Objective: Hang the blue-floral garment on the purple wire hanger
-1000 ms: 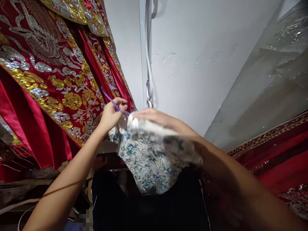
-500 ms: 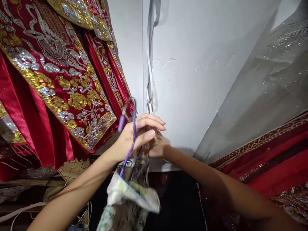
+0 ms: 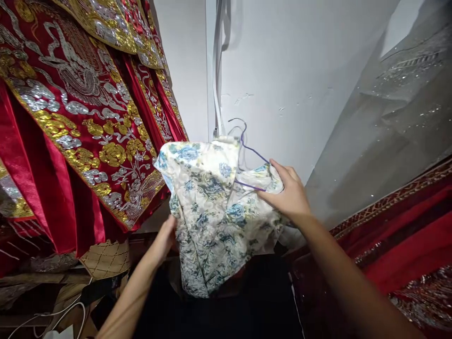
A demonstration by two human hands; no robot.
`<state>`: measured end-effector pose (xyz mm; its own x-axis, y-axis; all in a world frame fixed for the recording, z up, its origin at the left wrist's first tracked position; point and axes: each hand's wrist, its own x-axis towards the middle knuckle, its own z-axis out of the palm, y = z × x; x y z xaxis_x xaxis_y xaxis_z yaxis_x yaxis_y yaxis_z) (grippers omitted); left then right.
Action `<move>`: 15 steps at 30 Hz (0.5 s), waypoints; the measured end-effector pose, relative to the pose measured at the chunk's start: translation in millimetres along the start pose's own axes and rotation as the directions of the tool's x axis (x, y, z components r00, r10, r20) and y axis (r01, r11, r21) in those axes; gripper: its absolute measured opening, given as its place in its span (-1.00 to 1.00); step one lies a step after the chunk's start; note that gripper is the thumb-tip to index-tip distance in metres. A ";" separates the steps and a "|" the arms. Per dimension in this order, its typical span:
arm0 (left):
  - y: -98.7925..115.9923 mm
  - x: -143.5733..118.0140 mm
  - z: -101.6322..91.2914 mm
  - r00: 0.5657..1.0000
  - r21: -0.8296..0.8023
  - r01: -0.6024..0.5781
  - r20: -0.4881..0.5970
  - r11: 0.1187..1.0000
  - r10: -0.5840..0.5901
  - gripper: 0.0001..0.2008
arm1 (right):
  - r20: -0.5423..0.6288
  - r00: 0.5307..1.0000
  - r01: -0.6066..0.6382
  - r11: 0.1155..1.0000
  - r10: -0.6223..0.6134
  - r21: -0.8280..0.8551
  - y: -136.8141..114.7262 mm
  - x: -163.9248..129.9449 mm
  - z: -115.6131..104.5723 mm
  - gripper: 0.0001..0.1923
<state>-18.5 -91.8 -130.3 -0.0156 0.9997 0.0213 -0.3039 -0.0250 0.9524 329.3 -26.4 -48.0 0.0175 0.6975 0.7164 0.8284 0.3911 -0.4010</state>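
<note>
A sleeveless white garment (image 3: 212, 221) with blue and green flowers is spread in front of me, its neckline toward the upper right. Through its neck runs a thin purple clothes hanger (image 3: 254, 151), whose bare metal hook points up and left near the wall. My right hand (image 3: 287, 190) is closed around the garment's right shoulder and that end of the hanger, thumb below and fingers above. At the garment's left side edge is my left hand (image 3: 165, 238), slightly blurred; its fingers go behind the cloth, so its grip is mostly hidden.
Red gowns with gold and silver embroidery (image 3: 116, 153) hang on the left. A sheer, glittering cover (image 3: 399, 127) hangs at the right above red fabric (image 3: 416, 235). Behind is a white wall (image 3: 282, 61) with a hanging white strap (image 3: 216, 70). White cables (image 3: 76, 306) lie lower left.
My hands were together at the hanger's top with the garment hanging below. Now they are apart, the garment is raised and spread, and the hanger has shifted right, gripped at one end.
</note>
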 end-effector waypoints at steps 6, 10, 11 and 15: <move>-70.7 -18.5 17.5 0.978 0.007 0.031 -0.207 0.999 -0.029 -0.34 | 0.027 0.974 0.224 0.975 -0.224 0.012 -29.6 5.3 3.4 -0.09; -89.7 -37.8 22.7 0.935 -0.229 0.100 -0.313 0.968 -0.170 -0.37 | 0.122 0.963 0.179 0.905 -0.242 0.385 -47.5 -16.7 16.4 -0.19; -92.6 -42.0 22.8 0.918 -0.278 0.122 -0.332 0.953 -0.214 -0.39 | 0.137 0.964 0.135 0.860 -0.229 0.492 -51.9 -23.2 21.5 -0.20; -98.8 -51.3 22.6 0.851 -0.391 0.169 -0.406 0.905 -0.334 -0.47 | -0.014 0.991 0.103 0.671 -0.136 0.734 -74.2 -38.7 39.3 -0.35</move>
<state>33.9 -140.4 -218.6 -0.2984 0.8553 -0.4236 -0.6500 0.1429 0.7464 245.1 -58.8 -68.4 -0.0876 0.6292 0.7723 0.1463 0.7750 -0.6148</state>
